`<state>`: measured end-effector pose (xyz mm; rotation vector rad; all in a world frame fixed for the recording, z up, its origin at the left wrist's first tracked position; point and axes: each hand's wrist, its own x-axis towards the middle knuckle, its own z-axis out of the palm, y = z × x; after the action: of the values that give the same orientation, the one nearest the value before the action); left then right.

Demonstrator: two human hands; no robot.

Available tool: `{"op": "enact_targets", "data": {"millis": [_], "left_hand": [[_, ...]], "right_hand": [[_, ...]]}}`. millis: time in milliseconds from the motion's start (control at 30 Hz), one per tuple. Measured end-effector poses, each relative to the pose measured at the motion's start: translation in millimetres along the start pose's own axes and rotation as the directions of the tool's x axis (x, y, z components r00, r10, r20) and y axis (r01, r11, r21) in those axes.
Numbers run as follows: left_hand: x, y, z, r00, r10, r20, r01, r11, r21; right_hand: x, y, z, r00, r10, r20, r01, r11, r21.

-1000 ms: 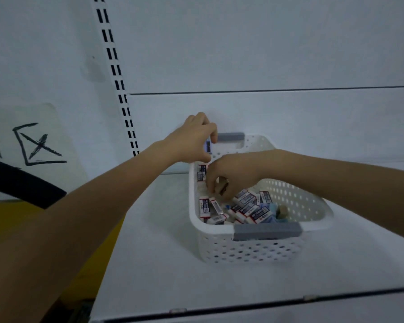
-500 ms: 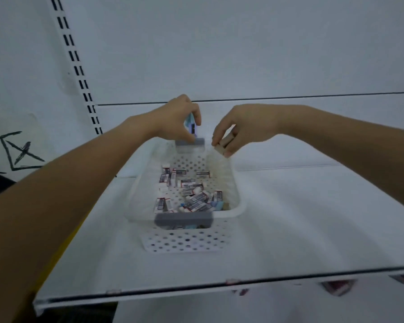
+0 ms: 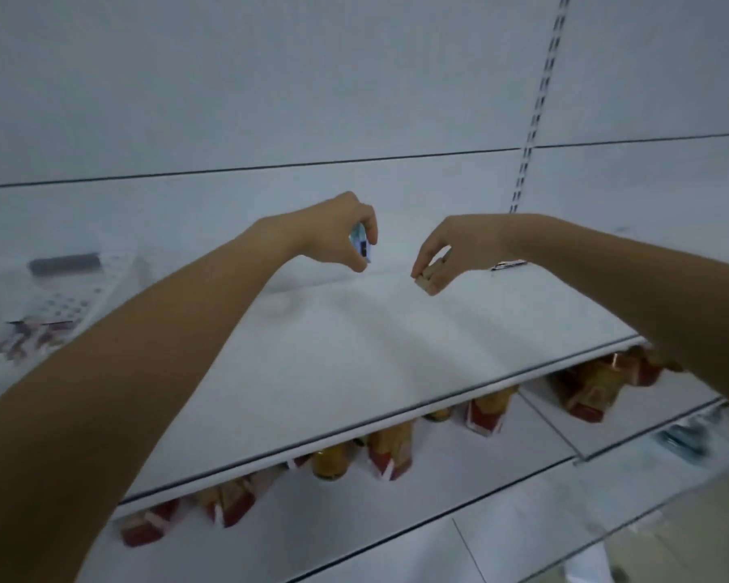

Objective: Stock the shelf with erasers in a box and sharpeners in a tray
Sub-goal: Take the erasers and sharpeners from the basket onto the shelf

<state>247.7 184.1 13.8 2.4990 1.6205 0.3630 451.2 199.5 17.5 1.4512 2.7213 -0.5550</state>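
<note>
Over the white shelf (image 3: 354,351) the left hand (image 3: 333,233) pinches a blue-white eraser (image 3: 362,246), the right hand (image 3: 459,250) seemingly a tan block (image 3: 426,283).

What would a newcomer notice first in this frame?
Two hands reach out over the white shelf: the left hand pinches a blue-and-white eraser, the right hand a small tan block. At far left sits a white perforated basket; red-and-yellow packs show beneath the shelf.

Dim, cool, bluish light falls flat and even; faint soft shadows streak the white shelf (image 3: 354,351). Motion blur smears the basket (image 3: 72,288) at far left and the packets (image 3: 598,385) below (labels unreadable). Wide-angle distortion tilts and bows the shelf's edges near the corners.
</note>
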Motion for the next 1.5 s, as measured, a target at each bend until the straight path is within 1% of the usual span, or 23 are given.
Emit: {"op": "enact_targets", "data": {"millis": [200, 333, 400, 600, 700, 833, 900, 967, 1033, 1133, 1167, 1233, 1300, 1367, 1467, 1500], "left_hand": [[105.6, 73.7, 57.9, 0.978, 0.184, 0.102, -0.178, 0.982, -0.068], [176.9, 107.7, 82.4, 0.951, 0.29, 0.109, -0.284, 0.956, -0.071], [209.7, 123.0, 89.9, 0.936, 0.338, 0.104, -0.331, 0.941, -0.074], [298.4, 157.0, 111.4, 0.893, 0.432, 0.123, -0.421, 0.901, -0.11], [329.4, 169.0, 131.7, 0.88, 0.451, 0.15, -0.434, 0.891, -0.13], [361.6, 179.9, 153.9, 0.879, 0.449, 0.159, -0.432, 0.892, -0.133], [374.6, 184.2, 162.6, 0.891, 0.434, 0.135, -0.415, 0.898, -0.148], [383.2, 186.8, 172.8, 0.902, 0.419, 0.108, -0.399, 0.902, -0.165], [386.1, 185.7, 186.1, 0.914, 0.394, 0.103, -0.377, 0.914, -0.151], [378.8, 183.4, 203.8, 0.929, 0.356, 0.099, -0.338, 0.927, -0.162], [376.2, 183.6, 208.8, 0.933, 0.348, 0.094, -0.329, 0.929, -0.169], [372.3, 183.9, 215.0, 0.949, 0.303, 0.09, -0.289, 0.946, -0.146], [369.1, 183.3, 220.1, 0.964, 0.257, 0.075, -0.252, 0.965, -0.071], [362.8, 185.0, 227.4, 0.962, 0.269, 0.045, -0.269, 0.963, 0.018], [348.6, 192.9, 233.8, 0.967, 0.253, 0.026, -0.254, 0.967, 0.038], [345.8, 196.8, 234.5, 0.968, 0.249, 0.001, -0.249, 0.968, 0.038]], "right_hand": [[-43.6, 118.8, -16.1, 0.976, 0.218, -0.014, -0.218, 0.976, 0.02], [-65.8, 184.7, -32.8, 0.939, 0.339, -0.061, -0.339, 0.941, 0.017], [-71.1, 213.3, -43.0, 0.914, 0.396, -0.089, -0.393, 0.918, 0.046], [-77.3, 289.5, -59.3, 0.85, 0.519, -0.089, -0.514, 0.854, 0.077], [-74.0, 321.4, -56.6, 0.829, 0.543, -0.13, -0.536, 0.84, 0.086], [-63.3, 357.0, -60.1, 0.825, 0.51, -0.243, -0.491, 0.86, 0.139], [-53.1, 374.1, -64.8, 0.835, 0.478, -0.273, -0.446, 0.878, 0.173], [-40.4, 391.2, -67.5, 0.848, 0.434, -0.304, -0.405, 0.901, 0.158], [-27.2, 405.9, -66.1, 0.867, 0.383, -0.319, -0.358, 0.924, 0.136], [-10.2, 423.1, -56.2, 0.902, 0.304, -0.307, -0.237, 0.942, 0.237], [-6.1, 428.0, -51.0, 0.913, 0.27, -0.305, -0.199, 0.95, 0.242], [1.5, 439.7, -39.7, 0.932, 0.195, -0.304, -0.152, 0.976, 0.159], [7.1, 452.6, -29.4, 0.937, 0.125, -0.327, -0.105, 0.991, 0.077], [9.3, 464.0, -20.8, 0.929, 0.101, -0.357, -0.081, 0.994, 0.069], [8.5, 473.0, -9.4, 0.911, 0.106, -0.4, -0.068, 0.992, 0.106], [8.6, 474.6, -6.6, 0.903, 0.1, -0.417, -0.059, 0.992, 0.11]]}}
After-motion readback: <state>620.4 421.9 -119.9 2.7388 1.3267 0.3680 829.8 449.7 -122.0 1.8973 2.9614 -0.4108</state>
